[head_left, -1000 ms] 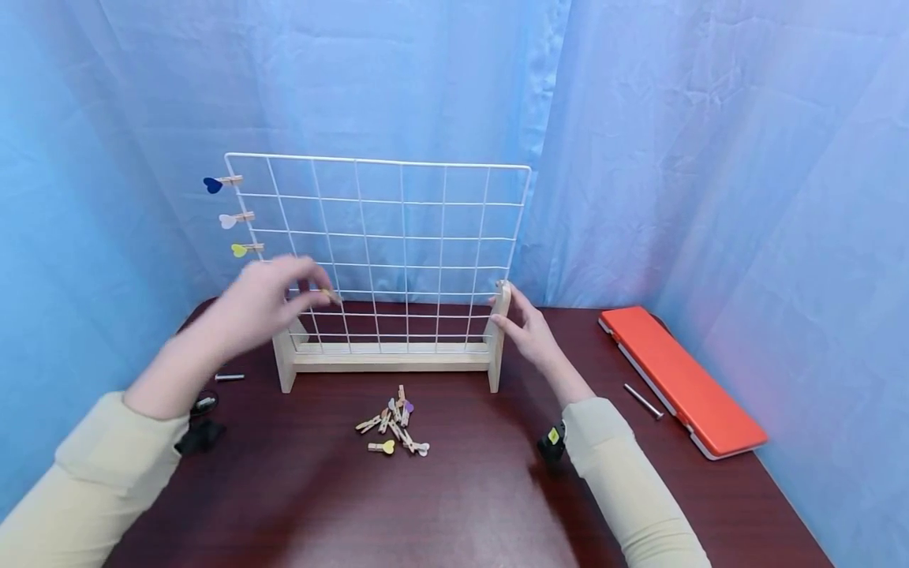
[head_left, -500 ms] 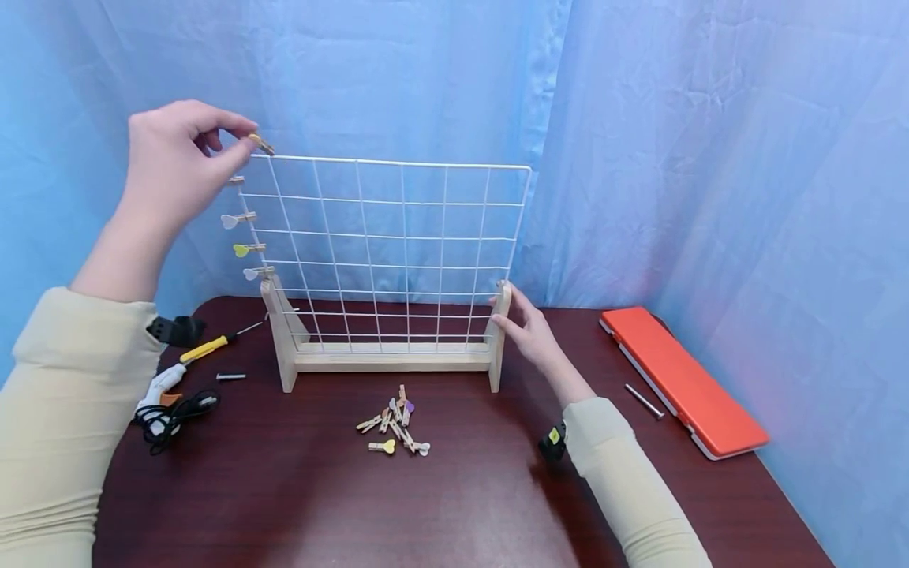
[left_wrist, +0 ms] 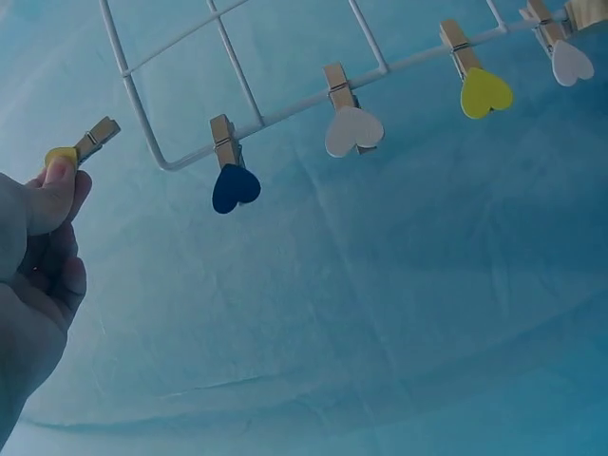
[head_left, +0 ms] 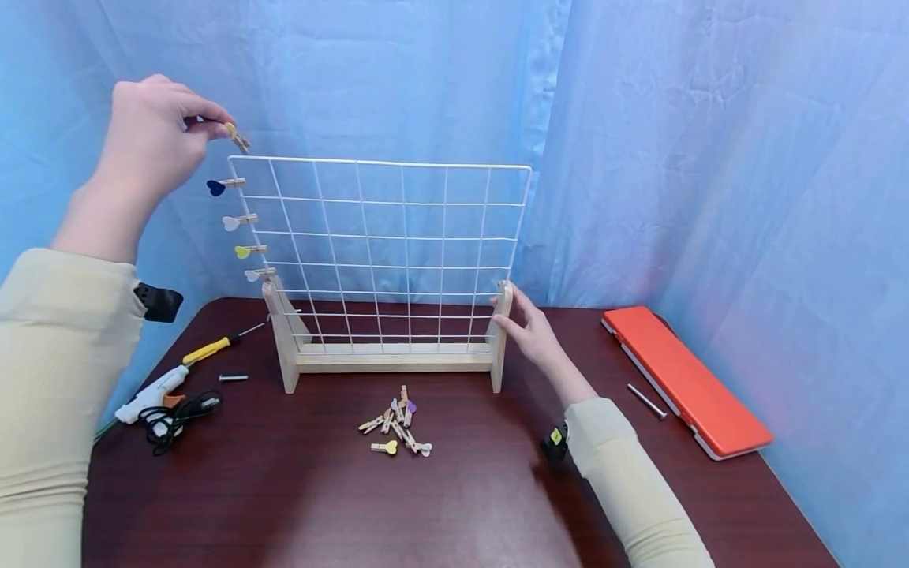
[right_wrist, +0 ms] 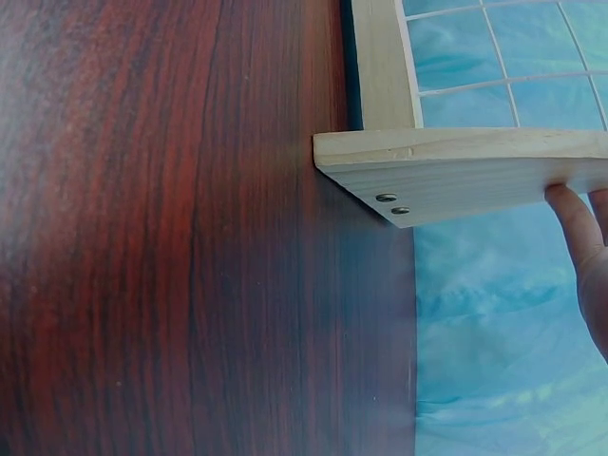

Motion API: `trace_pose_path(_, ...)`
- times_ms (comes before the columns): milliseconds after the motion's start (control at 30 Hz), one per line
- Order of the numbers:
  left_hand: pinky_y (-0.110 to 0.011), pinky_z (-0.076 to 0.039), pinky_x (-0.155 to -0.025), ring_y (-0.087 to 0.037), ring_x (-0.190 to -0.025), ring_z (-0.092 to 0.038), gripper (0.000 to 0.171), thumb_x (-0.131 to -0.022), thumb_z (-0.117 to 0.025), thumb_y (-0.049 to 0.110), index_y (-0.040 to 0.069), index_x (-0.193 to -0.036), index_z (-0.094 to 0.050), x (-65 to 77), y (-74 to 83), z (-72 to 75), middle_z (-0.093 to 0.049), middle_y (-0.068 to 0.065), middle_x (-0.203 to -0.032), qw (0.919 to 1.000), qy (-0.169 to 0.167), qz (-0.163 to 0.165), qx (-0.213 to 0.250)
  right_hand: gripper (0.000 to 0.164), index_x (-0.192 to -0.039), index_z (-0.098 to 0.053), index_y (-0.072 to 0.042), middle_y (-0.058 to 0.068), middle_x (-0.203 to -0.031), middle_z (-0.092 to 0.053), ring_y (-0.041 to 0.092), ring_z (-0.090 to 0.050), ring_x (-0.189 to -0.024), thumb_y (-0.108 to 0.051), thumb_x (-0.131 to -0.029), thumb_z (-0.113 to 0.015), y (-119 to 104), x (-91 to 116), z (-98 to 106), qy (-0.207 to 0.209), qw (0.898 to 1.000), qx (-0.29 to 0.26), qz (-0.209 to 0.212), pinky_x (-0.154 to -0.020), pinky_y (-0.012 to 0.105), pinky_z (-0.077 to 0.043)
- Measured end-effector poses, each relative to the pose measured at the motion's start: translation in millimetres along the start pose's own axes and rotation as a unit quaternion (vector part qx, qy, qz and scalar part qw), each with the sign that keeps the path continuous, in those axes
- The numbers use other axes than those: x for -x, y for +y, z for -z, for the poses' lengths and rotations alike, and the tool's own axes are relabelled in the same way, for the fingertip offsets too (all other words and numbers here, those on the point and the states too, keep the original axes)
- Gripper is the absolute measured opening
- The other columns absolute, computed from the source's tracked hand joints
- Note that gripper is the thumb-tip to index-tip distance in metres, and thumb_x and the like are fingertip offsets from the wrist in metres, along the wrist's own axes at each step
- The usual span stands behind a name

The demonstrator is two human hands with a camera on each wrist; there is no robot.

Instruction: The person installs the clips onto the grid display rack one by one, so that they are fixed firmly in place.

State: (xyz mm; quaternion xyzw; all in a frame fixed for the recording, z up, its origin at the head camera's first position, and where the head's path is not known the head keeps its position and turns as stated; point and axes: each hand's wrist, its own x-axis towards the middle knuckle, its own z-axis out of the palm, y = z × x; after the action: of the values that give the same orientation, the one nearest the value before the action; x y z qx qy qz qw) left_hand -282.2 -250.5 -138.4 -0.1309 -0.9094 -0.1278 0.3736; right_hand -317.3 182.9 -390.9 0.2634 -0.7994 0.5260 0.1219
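My left hand (head_left: pixel 152 134) pinches a small wooden clothespin with a yellow heart (left_wrist: pixel 95 141) between thumb and forefinger. It is held just above the top left corner of the white wire grid (head_left: pixel 379 163), apart from the wire in the left wrist view. Down the grid's left side are clipped clothespins with a dark blue heart (left_wrist: pixel 236 188), a white heart (left_wrist: pixel 354 131), a yellow heart (left_wrist: pixel 486 92) and another white heart (left_wrist: pixel 572 63). My right hand (head_left: pixel 533 327) grips the right upright of the wooden stand (right_wrist: pixel 456 171), thumb against the wood.
Several loose clothespins (head_left: pixel 399 426) lie in front of the stand. At left are a yellow-handled screwdriver (head_left: pixel 206 350), a white glue gun (head_left: pixel 152 394) with black cable, and a bolt (head_left: pixel 233 378). A red case (head_left: pixel 685 379) and another bolt (head_left: pixel 647 401) lie at right.
My left hand has risen from the grid's lower left with the yellow-heart clothespin, then shifted left along the top wire to the corner. The right hand stays on the upright.
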Motion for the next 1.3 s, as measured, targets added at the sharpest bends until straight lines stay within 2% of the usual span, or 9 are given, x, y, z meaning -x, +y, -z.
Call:
trace_pose_path(267,-0.05,-0.03,-0.091,-0.035,-0.098,-0.04,0.024,-0.091,-0.049,0.01,-0.005,-0.102,-0.064,-3.9,1.1,-9.7,-0.059,-0.023,-0.1,0.9972,-0.074,0.005,-0.009,0.055,-0.136,-0.034,-0.005,0.017,-0.114,-0.057,0.029,-0.051,-0.109,-0.005,-0.086,-0.056,0.4,0.0,-1.8,0.0,1.0,-0.001,0.001,-0.087,0.041,-0.043)
trace_pose_path(400,-0.048,-0.031,-0.088,-0.035,-0.098,-0.04,0.025,-0.091,-0.049,0.013,-0.004,-0.103,-0.063,-3.2,-0.9,-12.0,-0.059,-0.022,-0.102,0.9965,-0.083,0.01,0.005,0.055,-0.137,-0.034,-0.009,0.017,-0.114,-0.057,0.027,-0.051,-0.109,-0.006,-0.086,-0.056,0.7,-0.6,-2.2,0.0,1.0,-0.003,-0.002,-0.086,0.04,-0.044)
trace_pose_path(600,-0.04,-0.029,-0.078,-0.028,-0.086,-0.042,0.027,-0.091,-0.05,0.018,-0.001,-0.103,-0.064,-2.5,-5.0,-12.1,-0.058,-0.018,-0.093,0.9963,-0.082,-0.006,0.026,0.055,-0.137,-0.034,-0.012,0.018,-0.114,-0.056,0.027,-0.051,-0.108,-0.006,-0.086,-0.056,1.2,-1.9,-1.6,0.0,1.0,-0.01,-0.005,-0.085,0.032,-0.045)
trace_pose_path(767,-0.034,-0.03,-0.072,-0.023,-0.086,-0.041,0.031,-0.09,-0.052,0.024,0.003,-0.11,-0.062,-0.6,-7.2,-12.7,-0.057,-0.015,-0.097,0.9961,-0.077,0.008,0.043,0.055,-0.137,-0.034,-0.012,0.019,-0.116,-0.055,0.027,-0.05,-0.11,-0.006,-0.087,-0.056,1.4,-1.9,-1.6,-0.003,1.0,-0.015,-0.012,-0.087,0.037,-0.043)
trace_pose_path(900,-0.035,-0.031,-0.08,-0.019,-0.093,-0.042,0.035,-0.087,-0.056,0.028,0.01,-0.117,-0.059,6.5,-3.1,-10.9,-0.057,-0.012,-0.103,0.9979,-0.014,0.024,0.059,0.055,-0.137,-0.034,-0.014,0.017,-0.116,-0.056,0.026,-0.049,-0.111,-0.009,-0.087,-0.056,1.8,-1.3,-1.6,-0.005,1.0,-0.017,-0.017,-0.089,0.043,-0.041)
trace_pose_path(1000,-0.024,-0.031,-0.075,-0.008,-0.085,-0.043,0.032,-0.082,-0.064,0.026,0.011,-0.11,-0.064,19.0,7.4,-14.1,-0.061,-0.009,-0.097,0.9955,0.051,-0.009,0.079,0.055,-0.137,-0.034,-0.017,0.016,-0.116,-0.056,0.027,-0.048,-0.112,-0.009,-0.087,-0.056,2.0,-0.5,-1.5,-0.006,1.0,-0.021,-0.017,-0.09,0.047,-0.04)
trace_pose_path(1100,-0.02,-0.03,-0.066,-0.005,-0.076,-0.045,0.025,-0.076,-0.071,0.017,0.008,-0.099,-0.068,40.3,20.0,-28.8,-0.064,-0.008,-0.087,0.9895,0.066,-0.072,0.107,0.055,-0.137,-0.035,-0.017,0.019,-0.116,-0.055,0.029,-0.048,-0.112,-0.008,-0.087,-0.056,1.7,0.0,-0.9,-0.005,1.0,-0.019,-0.015,-0.09,0.048,-0.04)
trace_pose_path(1200,-0.026,-0.035,-0.066,-0.016,-0.076,-0.05,0.023,-0.072,-0.073,0.012,0.006,-0.094,-0.068,70.2,30.4,-54.4,-0.064,-0.008,-0.085,0.9852,0.018,-0.103,0.136,0.055,-0.137,-0.034,-0.015,0.019,-0.116,-0.056,0.028,-0.049,-0.112,-0.008,-0.087,-0.056,0.9,-0.6,-1.1,-0.003,1.0,-0.014,-0.013,-0.089,0.046,-0.041)
trace_pose_path(1300,-0.031,-0.038,-0.07,-0.018,-0.081,-0.052,0.024,-0.071,-0.074,0.015,0.009,-0.094,-0.067,106.0,35.3,-88.3,-0.065,-0.004,-0.087,0.9803,-0.06,-0.099,0.16,0.055,-0.137,-0.034,-0.014,0.015,-0.116,-0.056,0.028,-0.049,-0.112,-0.008,-0.087,-0.056,0.3,-1.5,-2.5,-0.004,1.0,-0.008,-0.01,-0.088,0.043,-0.042)
